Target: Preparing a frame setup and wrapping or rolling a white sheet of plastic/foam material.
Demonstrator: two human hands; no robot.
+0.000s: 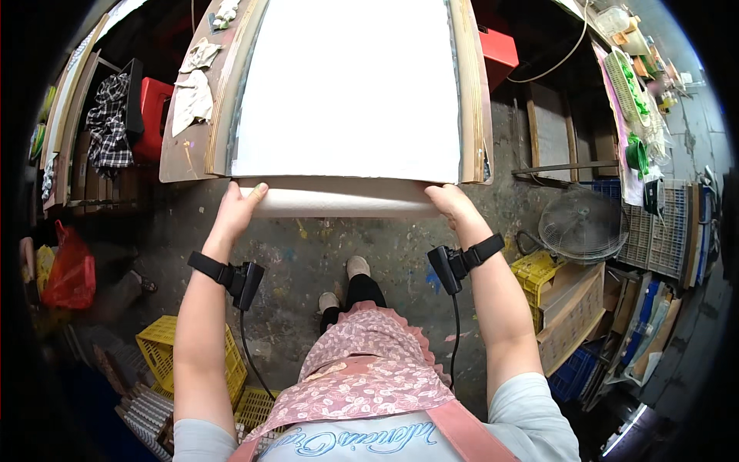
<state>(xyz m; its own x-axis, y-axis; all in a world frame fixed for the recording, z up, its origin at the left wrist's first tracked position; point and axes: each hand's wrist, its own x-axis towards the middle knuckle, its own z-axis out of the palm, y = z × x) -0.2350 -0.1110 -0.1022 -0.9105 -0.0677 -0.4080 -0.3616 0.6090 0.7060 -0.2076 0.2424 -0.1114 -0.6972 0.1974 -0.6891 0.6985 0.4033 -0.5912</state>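
A long work table holds a wide white sheet (346,92) lying flat between two wooden side rails. At the table's near end a white roll or curled sheet (342,202) spans from hand to hand; I cannot tell whether it joins the flat sheet. My left hand (242,206) grips its left end, thumb on top and fingers hidden beneath. Its right end is in my right hand (454,205), again with the thumb above and the other fingers mostly out of sight. Both hands are closed, just off the table's near edge.
Crumpled pale cloths (194,100) lie on the table's left border. A wire fan (583,223) and a yellow crate (536,276) stand at the right. Another yellow crate (158,343) is at the lower left, below a red plastic bag (71,269). Crowded shelves flank both sides.
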